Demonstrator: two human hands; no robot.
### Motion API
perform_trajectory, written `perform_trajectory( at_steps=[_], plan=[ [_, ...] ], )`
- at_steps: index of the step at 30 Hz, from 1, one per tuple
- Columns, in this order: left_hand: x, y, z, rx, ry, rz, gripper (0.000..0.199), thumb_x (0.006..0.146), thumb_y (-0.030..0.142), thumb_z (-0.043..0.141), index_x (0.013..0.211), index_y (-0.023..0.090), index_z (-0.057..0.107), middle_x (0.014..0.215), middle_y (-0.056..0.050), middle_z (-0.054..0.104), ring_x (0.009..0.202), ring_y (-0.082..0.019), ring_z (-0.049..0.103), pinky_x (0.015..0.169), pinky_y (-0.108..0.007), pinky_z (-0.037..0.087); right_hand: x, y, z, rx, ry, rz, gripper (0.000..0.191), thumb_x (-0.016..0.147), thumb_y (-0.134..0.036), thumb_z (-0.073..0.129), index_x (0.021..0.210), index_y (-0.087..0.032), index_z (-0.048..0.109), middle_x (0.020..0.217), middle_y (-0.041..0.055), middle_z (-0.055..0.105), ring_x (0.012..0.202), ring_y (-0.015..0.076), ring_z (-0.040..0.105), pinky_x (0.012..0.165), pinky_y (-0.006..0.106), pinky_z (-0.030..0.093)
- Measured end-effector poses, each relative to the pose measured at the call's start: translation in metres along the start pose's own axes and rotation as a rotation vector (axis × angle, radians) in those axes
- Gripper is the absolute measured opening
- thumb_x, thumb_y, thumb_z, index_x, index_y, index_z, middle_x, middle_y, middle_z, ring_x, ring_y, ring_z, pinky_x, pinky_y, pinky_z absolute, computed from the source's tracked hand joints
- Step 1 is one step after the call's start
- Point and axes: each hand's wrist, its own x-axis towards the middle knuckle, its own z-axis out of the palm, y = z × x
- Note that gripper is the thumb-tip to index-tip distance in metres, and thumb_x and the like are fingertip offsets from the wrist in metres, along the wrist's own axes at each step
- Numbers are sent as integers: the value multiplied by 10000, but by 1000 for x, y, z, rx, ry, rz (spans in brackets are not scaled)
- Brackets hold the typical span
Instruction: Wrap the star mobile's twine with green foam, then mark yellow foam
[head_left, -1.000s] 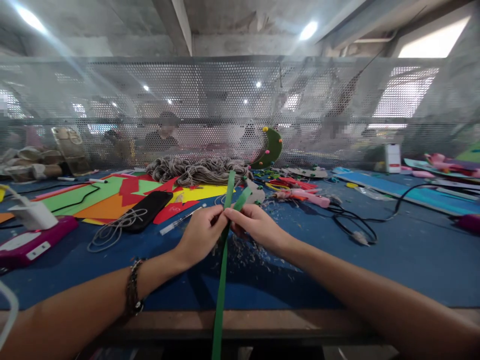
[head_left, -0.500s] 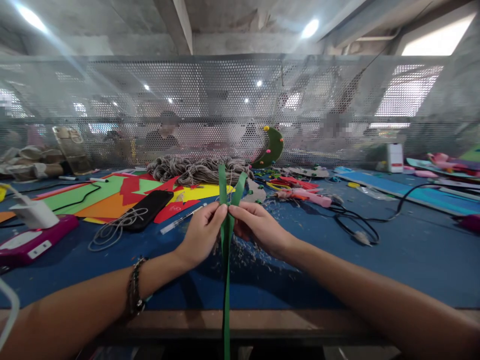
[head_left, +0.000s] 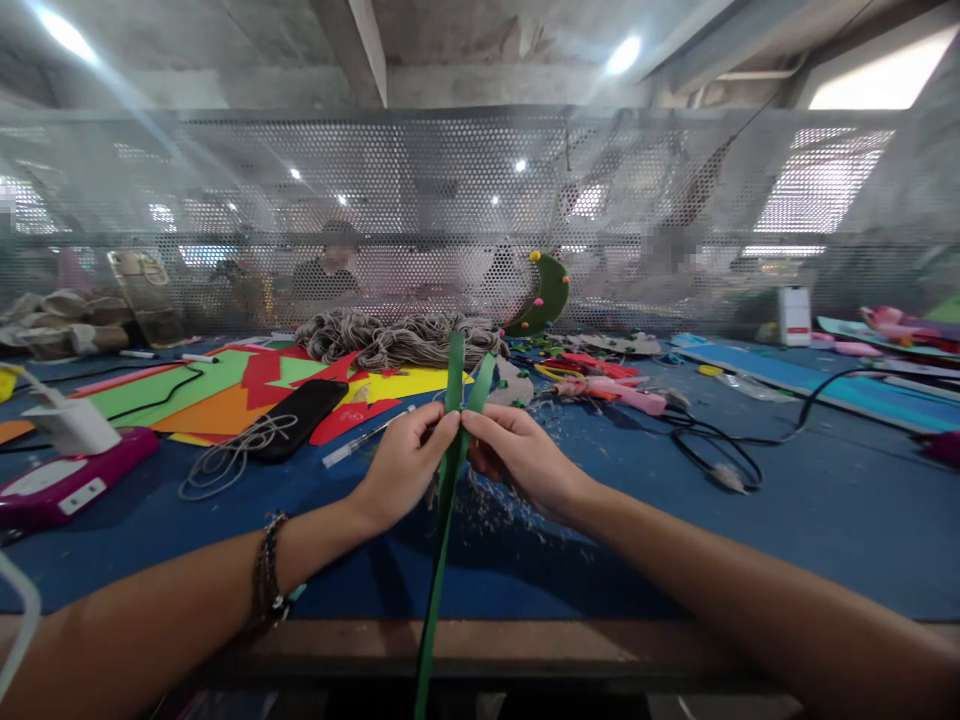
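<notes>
A green ribbon (head_left: 442, 530) is pinched between both my hands over the middle of the table. Two short ends of it stick up above my fingertips, and a long tail hangs down past the table's front edge. My left hand (head_left: 409, 455) is closed, thumb and forefinger gripping the ribbon. Close beside it, my right hand (head_left: 525, 455) pinches the same ribbon, its thumb nearly touching the left thumb. What lies between the fingertips at the crossing is hidden. Below and behind the hands, small thread scraps (head_left: 510, 515) are scattered on the blue tabletop (head_left: 637, 550).
Bundled grey cord (head_left: 397, 340) lies behind my hands. To the left are coloured sheets (head_left: 210, 400), a black phone (head_left: 307, 415), a pen (head_left: 364, 440) and a purple power strip (head_left: 112, 475). Pink-handled pliers (head_left: 626, 395), a black cable (head_left: 712, 460) and a green crescent (head_left: 551, 295) are on the right.
The ribbon's upper left end has shifted slightly right, and its long tail has swung to the left at the bottom. Both hands keep their pinch in nearly the same place.
</notes>
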Motion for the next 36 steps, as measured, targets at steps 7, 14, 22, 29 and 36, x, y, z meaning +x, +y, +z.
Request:
perform_trajectory(
  at_steps=[7, 14, 22, 29, 36],
  plan=[
    [-2, 0, 5, -87, 33, -105, 291, 812, 368, 373, 601, 169, 404, 467, 56, 418, 392, -76, 381, 381, -180, 300, 1, 4, 3, -30, 24, -33, 296, 768, -302, 445, 516, -150, 468, 439, -41, 481, 400, 46, 437, 427, 185, 331],
    [-1, -3, 4, -238, 33, -171, 299, 806, 388, 386, 616, 162, 432, 481, 44, 463, 408, -86, 427, 392, -186, 348, 0, 2, 6, -34, 34, -47, 265, 748, -315, 478, 543, -148, 497, 491, -32, 495, 448, 53, 437, 466, 196, 348],
    [-3, -2, 2, -46, -32, -56, 318, 807, 409, 393, 610, 163, 439, 471, 60, 395, 395, -72, 347, 376, -180, 276, 3, 3, 1, 8, 113, -29, 333, 756, -387, 473, 516, -159, 433, 462, -46, 434, 433, 55, 421, 465, 201, 346],
    [-2, -4, -1, 54, -30, 5, 307, 824, 378, 377, 625, 161, 465, 486, 54, 384, 411, -77, 335, 392, -186, 264, 1, -1, -3, -154, -31, -35, 273, 759, -356, 468, 570, -159, 455, 483, -51, 436, 442, 57, 417, 464, 200, 340],
    [-1, -4, -1, 65, 47, -39, 312, 815, 389, 381, 595, 167, 390, 490, 59, 325, 412, -70, 298, 383, -187, 238, 3, 1, -3, -156, -14, -61, 305, 758, -292, 445, 485, -157, 461, 440, -35, 466, 418, 60, 425, 453, 204, 339]
  ],
)
